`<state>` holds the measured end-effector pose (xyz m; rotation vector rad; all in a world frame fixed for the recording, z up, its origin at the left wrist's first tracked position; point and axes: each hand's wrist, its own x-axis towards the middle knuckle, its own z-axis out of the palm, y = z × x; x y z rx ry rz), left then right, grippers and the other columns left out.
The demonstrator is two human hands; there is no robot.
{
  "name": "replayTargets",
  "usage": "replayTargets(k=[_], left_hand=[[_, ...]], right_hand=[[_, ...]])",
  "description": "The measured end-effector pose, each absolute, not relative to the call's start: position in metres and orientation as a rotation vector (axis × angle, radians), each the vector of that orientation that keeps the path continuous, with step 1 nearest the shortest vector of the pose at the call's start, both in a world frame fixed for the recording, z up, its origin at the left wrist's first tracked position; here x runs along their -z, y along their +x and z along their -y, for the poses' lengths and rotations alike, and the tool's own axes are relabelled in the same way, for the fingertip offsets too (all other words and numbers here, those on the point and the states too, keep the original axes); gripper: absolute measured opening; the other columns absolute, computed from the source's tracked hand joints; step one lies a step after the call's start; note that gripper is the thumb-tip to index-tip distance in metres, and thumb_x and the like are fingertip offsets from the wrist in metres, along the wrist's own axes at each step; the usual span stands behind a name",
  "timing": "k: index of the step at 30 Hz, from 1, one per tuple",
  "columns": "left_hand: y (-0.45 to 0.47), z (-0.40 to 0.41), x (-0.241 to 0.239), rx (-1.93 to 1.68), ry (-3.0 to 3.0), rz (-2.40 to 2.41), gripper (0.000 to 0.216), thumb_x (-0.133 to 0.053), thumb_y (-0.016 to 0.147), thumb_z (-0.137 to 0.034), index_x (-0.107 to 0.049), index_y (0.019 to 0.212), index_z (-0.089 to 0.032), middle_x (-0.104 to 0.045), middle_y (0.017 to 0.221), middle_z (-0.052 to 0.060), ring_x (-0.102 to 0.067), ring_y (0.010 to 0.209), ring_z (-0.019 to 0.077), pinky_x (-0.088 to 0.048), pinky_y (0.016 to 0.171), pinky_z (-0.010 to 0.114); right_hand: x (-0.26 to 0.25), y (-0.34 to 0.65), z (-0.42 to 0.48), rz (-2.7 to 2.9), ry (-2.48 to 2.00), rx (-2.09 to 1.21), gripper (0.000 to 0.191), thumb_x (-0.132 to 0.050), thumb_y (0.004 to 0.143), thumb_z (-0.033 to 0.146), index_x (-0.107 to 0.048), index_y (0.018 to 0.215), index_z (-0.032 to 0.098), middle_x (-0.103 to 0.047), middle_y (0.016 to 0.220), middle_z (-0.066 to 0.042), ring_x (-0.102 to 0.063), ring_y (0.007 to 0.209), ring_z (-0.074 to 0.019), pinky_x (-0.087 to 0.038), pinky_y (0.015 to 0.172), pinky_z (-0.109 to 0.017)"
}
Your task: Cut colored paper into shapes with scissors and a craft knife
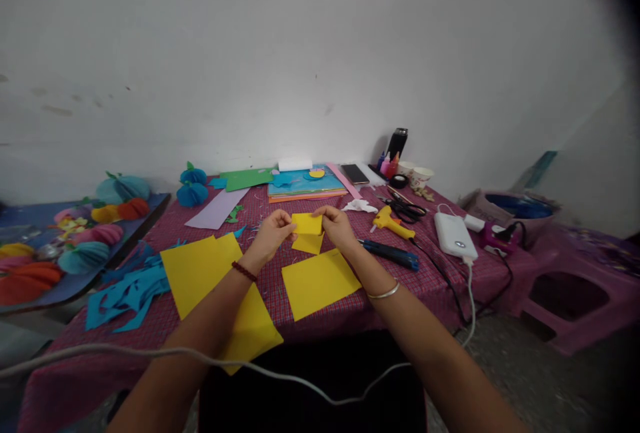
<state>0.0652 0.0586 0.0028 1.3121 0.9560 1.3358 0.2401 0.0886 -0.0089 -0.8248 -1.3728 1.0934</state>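
Note:
Between my two hands is a small yellow paper piece [307, 223], raised a little above the table. My left hand [273, 236] pinches its left edge, and my right hand [339, 226] pinches its right edge. Just below it shows another small yellow piece [308, 243]; whether it is joined to the held one I cannot tell. A yellow rectangular sheet [320, 283] lies flat under my right wrist. Larger yellow sheets [197, 266] lie under my left forearm, one hanging over the table's front edge.
A yellow glue gun [389, 222], a blue-handled cutter [393, 254] and black scissors [407, 209] lie to the right, near a white power bank [455, 235]. Blue paper scraps [133, 293] and paper pumpkins [93, 256] are at left. A white cable [280, 376] crosses in front.

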Motion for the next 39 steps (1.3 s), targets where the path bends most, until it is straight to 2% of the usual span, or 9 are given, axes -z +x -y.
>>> replayTargets(k=[3,7,13,21,25,30,32,39], left_hand=[[0.067,-0.057,-0.005,-1.363,1.318,-0.962,0.027,-0.071,0.062,-0.022,-0.046,0.073,-0.020,-0.051,0.052,-0.009,-0.053,0.040,0.0087,-0.041,0.046,0.020],[0.070,-0.055,-0.008,-1.417,1.322,-0.990,0.025,-0.067,0.064,-0.019,-0.044,0.074,-0.021,-0.050,0.053,-0.010,-0.051,0.039,0.0074,-0.039,0.044,0.019],[0.072,-0.053,-0.010,-1.488,1.347,-1.055,0.021,-0.063,0.066,-0.017,-0.043,0.072,-0.021,-0.049,0.051,-0.010,-0.052,0.040,0.0086,-0.039,0.044,0.020],[0.074,-0.053,-0.008,-1.515,1.355,-1.148,0.020,-0.060,0.064,-0.010,-0.044,0.068,-0.021,-0.047,0.049,-0.010,-0.050,0.040,0.0085,-0.036,0.043,0.019],[0.074,-0.052,-0.008,-1.514,1.328,-1.148,0.021,-0.060,0.065,-0.012,-0.045,0.077,-0.021,-0.046,0.050,-0.011,-0.045,0.037,0.0069,-0.030,0.040,0.018],[0.073,-0.053,-0.006,-1.501,1.279,-1.106,0.035,-0.062,0.067,-0.014,-0.049,0.098,-0.021,-0.038,0.049,-0.013,-0.034,0.036,0.0041,-0.024,0.040,0.017],[0.072,-0.054,-0.005,-1.481,1.243,-1.087,0.039,-0.063,0.067,-0.017,-0.050,0.103,-0.021,-0.039,0.051,-0.013,-0.032,0.036,0.0035,-0.021,0.039,0.017],[0.069,-0.052,-0.006,-1.425,1.092,-1.047,0.038,-0.062,0.064,-0.023,-0.050,0.099,-0.019,-0.037,0.051,-0.013,-0.027,0.033,0.0028,-0.018,0.035,0.018]], right_hand=[[0.009,0.241,-0.087,1.347,-0.826,-1.145,0.019,-0.050,0.071,0.025,-0.059,0.087,0.020,-0.052,0.058,0.007,-0.048,0.046,-0.0083,-0.041,0.043,-0.019],[0.007,0.242,-0.084,1.337,-0.840,-1.246,0.028,-0.046,0.081,0.038,-0.053,0.102,0.022,-0.053,0.061,0.006,-0.053,0.048,-0.0109,-0.048,0.045,-0.023],[0.007,0.240,-0.079,1.455,-0.887,-1.350,0.027,-0.054,0.081,0.047,-0.049,0.083,0.020,-0.060,0.055,0.003,-0.053,0.040,-0.0118,-0.043,0.038,-0.022],[0.010,0.238,-0.081,1.522,-0.927,-1.347,0.025,-0.056,0.082,0.043,-0.046,0.079,0.021,-0.059,0.050,0.006,-0.050,0.035,-0.0095,-0.038,0.035,-0.018],[0.012,0.238,-0.082,1.520,-0.942,-1.354,0.023,-0.057,0.081,0.041,-0.045,0.077,0.022,-0.058,0.046,0.007,-0.048,0.032,-0.0097,-0.036,0.033,-0.018],[0.011,0.238,-0.080,1.491,-0.930,-1.373,0.023,-0.056,0.082,0.040,-0.044,0.077,0.022,-0.058,0.046,0.008,-0.048,0.032,-0.0089,-0.036,0.033,-0.017],[0.010,0.238,-0.078,1.479,-0.920,-1.403,0.024,-0.055,0.083,0.043,-0.045,0.079,0.021,-0.058,0.047,0.007,-0.048,0.032,-0.0088,-0.037,0.033,-0.017],[0.006,0.237,-0.071,1.434,-0.926,-1.608,0.033,-0.049,0.087,0.052,-0.048,0.083,0.019,-0.060,0.049,0.004,-0.050,0.032,-0.0086,-0.040,0.033,-0.017]])
